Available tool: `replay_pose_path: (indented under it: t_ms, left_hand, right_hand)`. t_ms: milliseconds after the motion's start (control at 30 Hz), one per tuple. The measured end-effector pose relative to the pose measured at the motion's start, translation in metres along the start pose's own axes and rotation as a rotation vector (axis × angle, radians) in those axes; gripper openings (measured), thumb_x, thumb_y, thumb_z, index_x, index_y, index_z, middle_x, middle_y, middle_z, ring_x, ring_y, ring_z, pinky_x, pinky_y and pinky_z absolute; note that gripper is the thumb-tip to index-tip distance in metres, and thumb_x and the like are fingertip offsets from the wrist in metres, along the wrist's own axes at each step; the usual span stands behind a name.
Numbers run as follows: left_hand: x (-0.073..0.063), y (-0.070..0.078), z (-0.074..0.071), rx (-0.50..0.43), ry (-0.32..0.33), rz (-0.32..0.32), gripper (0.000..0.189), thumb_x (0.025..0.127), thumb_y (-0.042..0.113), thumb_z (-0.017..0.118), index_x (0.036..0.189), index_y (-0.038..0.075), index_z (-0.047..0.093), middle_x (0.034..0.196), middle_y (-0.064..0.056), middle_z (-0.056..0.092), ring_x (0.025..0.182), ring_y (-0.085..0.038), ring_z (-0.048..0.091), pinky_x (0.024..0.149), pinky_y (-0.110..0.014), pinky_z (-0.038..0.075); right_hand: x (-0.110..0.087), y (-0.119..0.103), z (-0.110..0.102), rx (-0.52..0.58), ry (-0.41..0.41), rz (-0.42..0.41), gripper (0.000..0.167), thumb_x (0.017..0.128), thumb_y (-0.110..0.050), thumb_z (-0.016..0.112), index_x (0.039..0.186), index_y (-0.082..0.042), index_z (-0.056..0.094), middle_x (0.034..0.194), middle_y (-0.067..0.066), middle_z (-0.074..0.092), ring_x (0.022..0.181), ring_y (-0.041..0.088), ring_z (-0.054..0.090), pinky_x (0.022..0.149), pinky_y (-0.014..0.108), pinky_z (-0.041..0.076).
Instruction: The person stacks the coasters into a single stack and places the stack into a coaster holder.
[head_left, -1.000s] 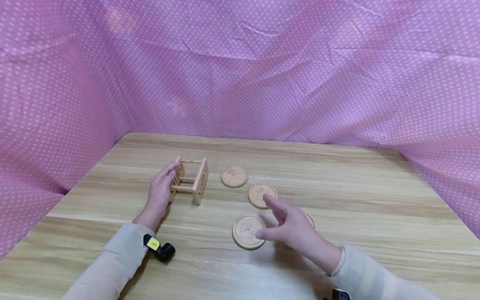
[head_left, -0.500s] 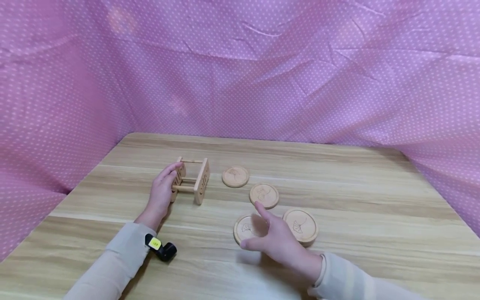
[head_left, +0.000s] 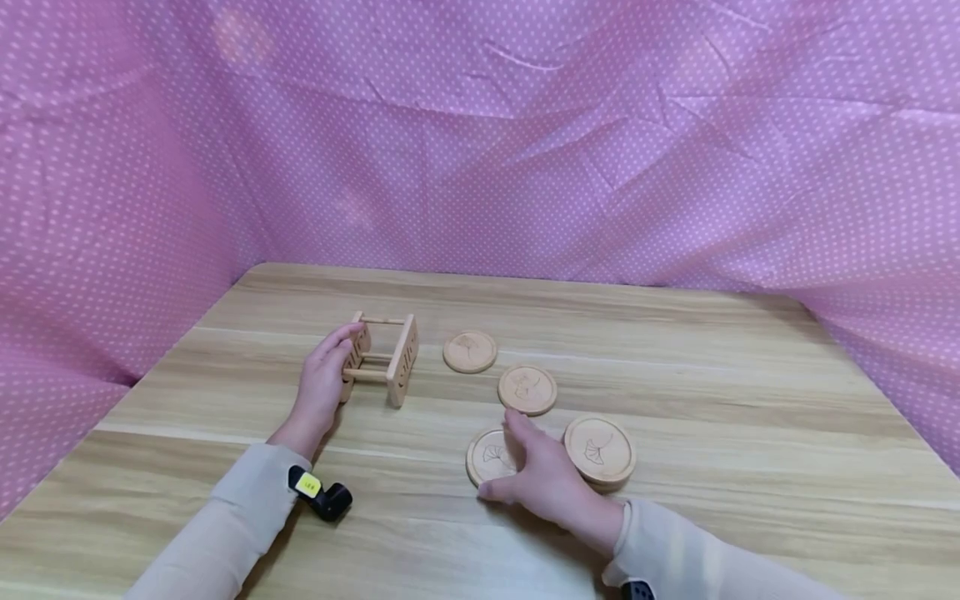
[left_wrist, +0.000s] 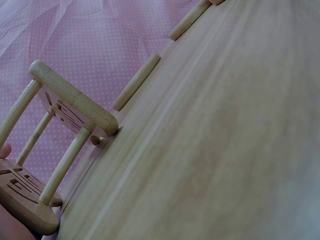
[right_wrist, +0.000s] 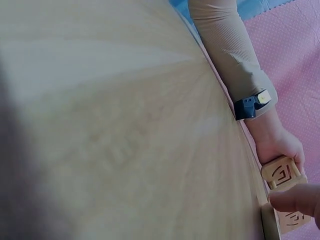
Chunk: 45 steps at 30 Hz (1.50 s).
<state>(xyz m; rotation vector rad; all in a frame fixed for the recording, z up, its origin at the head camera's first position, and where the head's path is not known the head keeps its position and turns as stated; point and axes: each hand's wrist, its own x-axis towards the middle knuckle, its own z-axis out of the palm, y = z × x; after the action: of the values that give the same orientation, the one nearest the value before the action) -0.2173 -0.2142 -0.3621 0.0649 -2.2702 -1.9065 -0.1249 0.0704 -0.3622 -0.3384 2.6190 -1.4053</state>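
In the head view, my left hand [head_left: 321,385] grips the left side panel of a small wooden coaster rack [head_left: 402,360]. The rack has two cut-out side panels joined by round rods, and nothing lies between them. My right hand [head_left: 551,479] is low over the nearest round wooden coaster [head_left: 487,458] and hides its right part. Its thumb is at the coaster's front edge and the forefinger reaches past the far edge. From the right wrist, the thumb [right_wrist: 297,199] shows just above the coaster's rim [right_wrist: 270,222].
Two more coasters lie farther back, one coaster [head_left: 469,352] beside the rack and another coaster [head_left: 527,389] ahead of my right hand. To that hand's right sits a coaster [head_left: 600,450] with a thick, stacked-looking edge. Pink dotted cloth [head_left: 480,167] hangs around the wooden table [head_left: 750,400].
My right hand has moved left and down onto the nearest coaster, uncovering the stacked-looking one at right. My left hand and the rack have stayed in place.
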Motion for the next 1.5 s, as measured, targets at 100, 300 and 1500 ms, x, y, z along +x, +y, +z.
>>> replay_pose_path:
  t_ms: [100,300,1500]
  left_hand:
    - [0.0004,0.0007,0.0004,-0.016,0.004,-0.003,0.04,0.101,0.022,0.032,0.136,0.009,0.044,0.15,-0.002,0.031,0.139,-0.02,0.023,0.115,-0.041,0.016]
    - [0.0005,0.0017,0.0007,-0.009,0.018,-0.009,0.039,0.101,0.02,0.033,0.136,0.009,0.045,0.15,-0.002,0.03,0.139,-0.02,0.022,0.115,-0.04,0.015]
    - [-0.0006,-0.0017,0.0008,-0.008,0.009,0.007,0.04,0.101,0.022,0.032,0.137,0.009,0.044,0.15,-0.001,0.03,0.139,-0.02,0.022,0.115,-0.041,0.014]
  right_hand:
    - [0.0009,0.0004,0.0003,-0.049,-0.003,-0.007,0.1,0.059,-0.02,0.086,0.14,0.005,0.033,0.146,0.022,0.031,0.136,0.035,0.026,0.112,0.048,0.02]
    - [-0.0003,-0.0009,-0.0011,-0.084,-0.025,-0.026,0.099,0.059,-0.02,0.085,0.139,0.006,0.033,0.145,0.023,0.032,0.136,0.036,0.026,0.112,0.048,0.019]
    - [0.0006,0.004,-0.0031,-0.127,0.021,-0.082,0.093,0.058,-0.016,0.085,0.136,0.006,0.039,0.142,0.022,0.039,0.132,0.034,0.035,0.11,0.046,0.027]
